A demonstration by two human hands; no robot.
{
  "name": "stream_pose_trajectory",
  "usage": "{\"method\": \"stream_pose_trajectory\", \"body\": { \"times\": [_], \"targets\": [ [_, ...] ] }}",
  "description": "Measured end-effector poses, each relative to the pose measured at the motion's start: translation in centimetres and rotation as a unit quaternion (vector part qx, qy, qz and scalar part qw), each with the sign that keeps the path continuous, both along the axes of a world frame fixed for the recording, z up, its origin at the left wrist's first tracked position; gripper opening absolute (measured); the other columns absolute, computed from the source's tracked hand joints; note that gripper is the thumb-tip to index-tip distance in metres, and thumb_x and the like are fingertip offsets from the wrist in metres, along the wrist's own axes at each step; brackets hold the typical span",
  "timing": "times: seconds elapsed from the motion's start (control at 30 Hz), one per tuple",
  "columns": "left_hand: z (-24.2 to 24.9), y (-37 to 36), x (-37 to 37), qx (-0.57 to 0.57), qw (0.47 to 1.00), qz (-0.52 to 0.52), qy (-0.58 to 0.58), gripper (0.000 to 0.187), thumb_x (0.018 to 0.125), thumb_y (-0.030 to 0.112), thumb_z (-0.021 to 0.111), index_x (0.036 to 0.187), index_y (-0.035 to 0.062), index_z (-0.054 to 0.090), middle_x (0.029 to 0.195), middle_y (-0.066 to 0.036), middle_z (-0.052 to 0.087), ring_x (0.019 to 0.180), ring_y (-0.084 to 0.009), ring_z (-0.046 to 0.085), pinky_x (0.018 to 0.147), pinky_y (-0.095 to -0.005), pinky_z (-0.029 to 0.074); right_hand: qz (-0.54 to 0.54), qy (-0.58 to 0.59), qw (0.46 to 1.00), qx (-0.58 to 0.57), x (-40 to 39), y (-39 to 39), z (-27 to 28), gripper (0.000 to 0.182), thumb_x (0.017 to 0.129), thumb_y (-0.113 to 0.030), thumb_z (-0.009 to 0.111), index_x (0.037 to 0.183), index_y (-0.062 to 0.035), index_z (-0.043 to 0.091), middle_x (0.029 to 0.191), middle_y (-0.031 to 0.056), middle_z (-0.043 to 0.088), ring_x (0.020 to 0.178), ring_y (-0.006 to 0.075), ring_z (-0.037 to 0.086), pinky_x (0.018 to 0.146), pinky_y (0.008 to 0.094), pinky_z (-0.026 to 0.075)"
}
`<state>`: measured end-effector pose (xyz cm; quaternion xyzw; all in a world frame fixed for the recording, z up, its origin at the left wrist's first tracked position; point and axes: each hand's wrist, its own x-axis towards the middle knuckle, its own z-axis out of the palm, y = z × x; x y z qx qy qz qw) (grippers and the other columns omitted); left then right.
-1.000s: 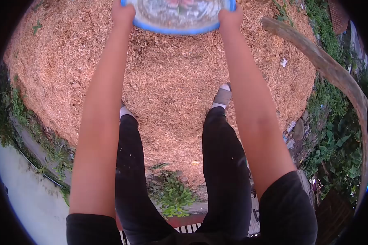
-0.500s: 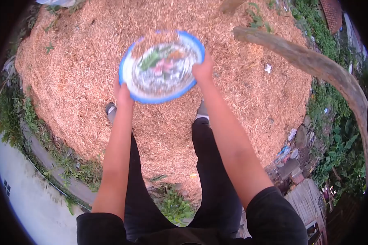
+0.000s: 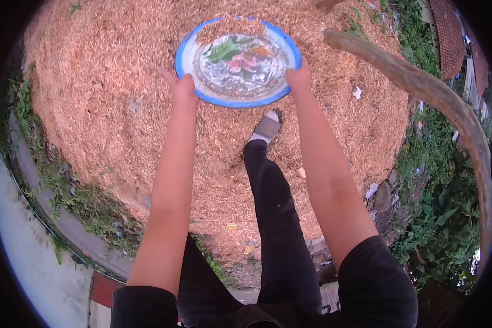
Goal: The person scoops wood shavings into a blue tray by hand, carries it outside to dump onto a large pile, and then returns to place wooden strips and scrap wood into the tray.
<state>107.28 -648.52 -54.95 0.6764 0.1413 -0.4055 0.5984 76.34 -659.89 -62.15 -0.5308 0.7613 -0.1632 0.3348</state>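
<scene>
A round white tray with a blue rim and a flower and leaf pattern is held out over the wood shavings. Some shavings lie at its far edge. My left hand grips the rim at the left, its thumb over the edge. On the right side of the rim, my right hand is closed with its thumb on top. The fingers under the tray are hidden.
Wood shavings cover the ground. A thick curved branch arches along the right. One foot stands below the tray. Green plants and scraps of litter border the pile, with a pale wall at the lower left.
The tray and both hands have moved up and to the right in view. One foot has come forward below the tray, and the other is no longer visible.
</scene>
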Motion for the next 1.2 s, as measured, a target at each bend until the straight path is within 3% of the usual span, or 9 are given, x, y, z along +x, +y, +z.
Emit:
{"method": "stream_pose_trajectory", "body": {
  "times": [0.13, 0.23, 0.27, 0.43, 0.5, 0.7, 0.87, 1.03, 1.2],
  "targets": [
    [-2.8, 3.3, 2.5, -0.141, 0.989, -0.041, -0.025, 0.084, 0.075, -0.023, 0.038, 0.156, 0.0001, 0.05, 0.137, -0.018, 0.068, 0.121, -0.0311, 0.07, 0.105, -0.0435, 0.056, -0.002, 0.019, 0.998, 0.054, 3.4, 1.0, 3.1, 0.074, 0.079, -0.002, 0.066, 0.152, 0.0001, 0.058, 0.129, 0.0208, 0.075, 0.115, 0.0322, 0.074, 0.099, 0.0406, 0.057],
    [-1.9, 4.2, 4.3, -0.152, 0.988, -0.029, -0.005, 0.075, 0.074, -0.022, 0.039, 0.143, -0.0008, 0.058, 0.13, -0.016, 0.07, 0.117, -0.0295, 0.071, 0.102, -0.0423, 0.057, -0.053, -0.003, 0.997, 0.057, 4.8, 4.5, 3.1, 0.075, 0.08, 0.001, 0.064, 0.154, -0.0015, 0.057, 0.129, 0.0192, 0.076, 0.113, 0.031, 0.075, 0.096, 0.0401, 0.058],
    [-1.6, 4.8, 4.7, -0.121, 0.991, -0.053, -0.001, 0.082, 0.087, -0.021, 0.045, 0.166, 0.0022, 0.039, 0.149, -0.023, 0.062, 0.126, -0.0361, 0.069, 0.107, -0.0485, 0.057, -0.047, 0.001, 0.997, 0.057, 4.7, 5.4, 2.8, 0.075, 0.08, 0.001, 0.064, 0.154, -0.0015, 0.057, 0.129, 0.0192, 0.076, 0.113, 0.031, 0.075, 0.096, 0.0401, 0.058],
    [-1.7, 8.9, 6.3, -0.134, 0.991, -0.012, -0.019, 0.082, 0.085, -0.021, 0.046, 0.164, -0.0006, 0.042, 0.147, -0.021, 0.064, 0.125, -0.0317, 0.069, 0.107, -0.043, 0.056, -0.087, -0.169, 0.978, 0.087, 5.9, 9.8, 2.6, 0.076, 0.078, 0.007, 0.062, 0.154, 0.0045, 0.055, 0.137, 0.0208, 0.071, 0.12, 0.0305, 0.071, 0.103, 0.0386, 0.054],
    [-1.1, 12.6, 8.0, -0.134, 0.99, 0.022, -0.023, 0.082, 0.083, -0.021, 0.045, 0.163, -0.0033, 0.044, 0.144, -0.02, 0.066, 0.123, -0.0291, 0.07, 0.105, -0.0393, 0.056, -0.075, -0.173, 0.977, 0.097, 8.4, 13.2, 2.8, 0.075, 0.079, 0.007, 0.061, 0.154, 0.004, 0.056, 0.137, 0.0197, 0.071, 0.12, 0.0297, 0.071, 0.103, 0.0389, 0.054],
    [-1.4, 26.1, 14.4, -0.076, 0.995, 0.065, -0.02, 0.087, 0.087, -0.023, 0.046, 0.167, 0.0078, 0.042, 0.158, -0.019, 0.057, 0.137, -0.0328, 0.063, 0.113, -0.0447, 0.054, 0.007, -0.123, 0.985, 0.119, 16.7, 23.2, -0.2, 0.074, 0.081, 0.005, 0.062, 0.154, 0.003, 0.055, 0.136, 0.0221, 0.071, 0.122, 0.034, 0.071, 0.105, 0.0402, 0.054],
    [-1.0, 36.8, 18.0, -0.031, 0.993, 0.099, -0.053, 0.084, 0.086, -0.022, 0.045, 0.166, 0.0023, 0.041, 0.155, -0.019, 0.06, 0.136, -0.0306, 0.064, 0.114, -0.0415, 0.052, 0.088, -0.069, 0.985, 0.13, 22.1, 32.1, -1.4, 0.075, 0.084, 0.0, 0.063, 0.158, -0.0011, 0.052, 0.141, 0.0263, 0.068, 0.133, 0.0383, 0.065, 0.115, 0.0424, 0.048],
    [2.8, 38.7, 17.7, -0.077, 0.994, 0.052, -0.057, 0.081, 0.091, -0.02, 0.046, 0.168, 0.0038, 0.038, 0.163, -0.018, 0.052, 0.142, -0.0313, 0.058, 0.119, -0.0433, 0.048, 0.081, -0.123, 0.988, 0.046, 20.2, 34.1, 1.5, 0.076, 0.087, 0.0, 0.062, 0.161, 0.0, 0.047, 0.145, 0.0263, 0.066, 0.137, 0.0369, 0.063, 0.116, 0.0422, 0.047],
    [1.3, 38.7, 10.6, -0.095, 0.994, 0.059, -0.004, 0.085, 0.089, -0.02, 0.045, 0.169, 0.0058, 0.033, 0.165, -0.018, 0.048, 0.147, -0.0304, 0.053, 0.123, -0.0438, 0.044, 0.076, -0.154, 0.985, 0.001, 14.7, 30.8, 5.2, 0.075, 0.087, 0.001, 0.059, 0.161, 0.001, 0.047, 0.149, 0.0255, 0.064, 0.141, 0.0338, 0.06, 0.119, 0.0408, 0.045]
  ]
}}
